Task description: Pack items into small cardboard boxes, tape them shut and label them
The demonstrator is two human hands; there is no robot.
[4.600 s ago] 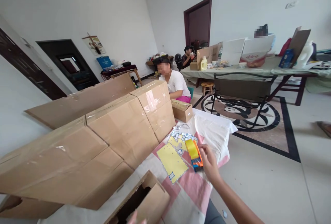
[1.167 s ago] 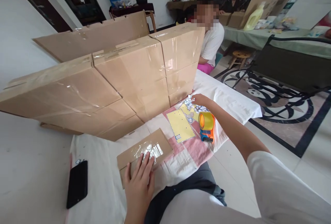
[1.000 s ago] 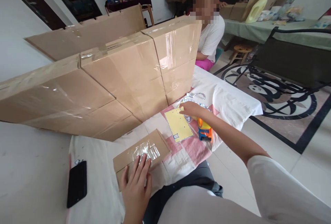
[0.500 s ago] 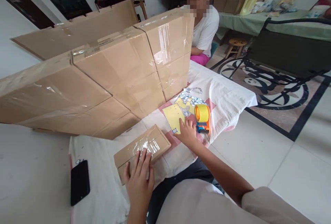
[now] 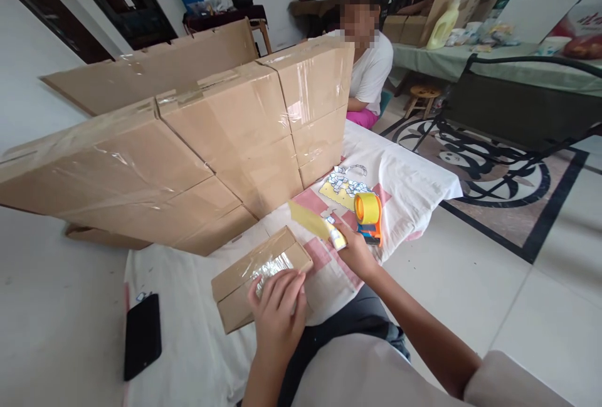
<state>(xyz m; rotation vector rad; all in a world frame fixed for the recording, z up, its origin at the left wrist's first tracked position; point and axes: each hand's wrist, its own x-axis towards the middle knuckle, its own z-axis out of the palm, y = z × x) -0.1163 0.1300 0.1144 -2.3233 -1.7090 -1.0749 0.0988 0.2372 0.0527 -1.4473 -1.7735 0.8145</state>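
My left hand (image 5: 279,313) is at the near side of a small flat cardboard box (image 5: 235,288), its fingers bent over the top edge beside a strip of shiny clear tape (image 5: 273,266). My right hand (image 5: 356,251) has its fingers closed on the near end of a yellow sheet (image 5: 308,219), which is curled and slightly blurred. Just right of that hand lies a tape dispenser (image 5: 369,234) with a yellow roll of tape (image 5: 367,207). Beyond it, small white pieces (image 5: 350,182) are heaped on a yellow scalloped patch (image 5: 336,197).
Large taped cardboard boxes (image 5: 226,137) stand upright across the table's far side. A black phone (image 5: 142,337) lies on the white tablecloth (image 5: 188,332) at left. A person in a white shirt (image 5: 374,74) sits beyond. A black folding chair (image 5: 522,106) stands at right.
My right hand has closed on the yellow sheet, which lay flat before, and drawn its near end up and toward me. My left hand has slid right along the box, its fingers now bent.
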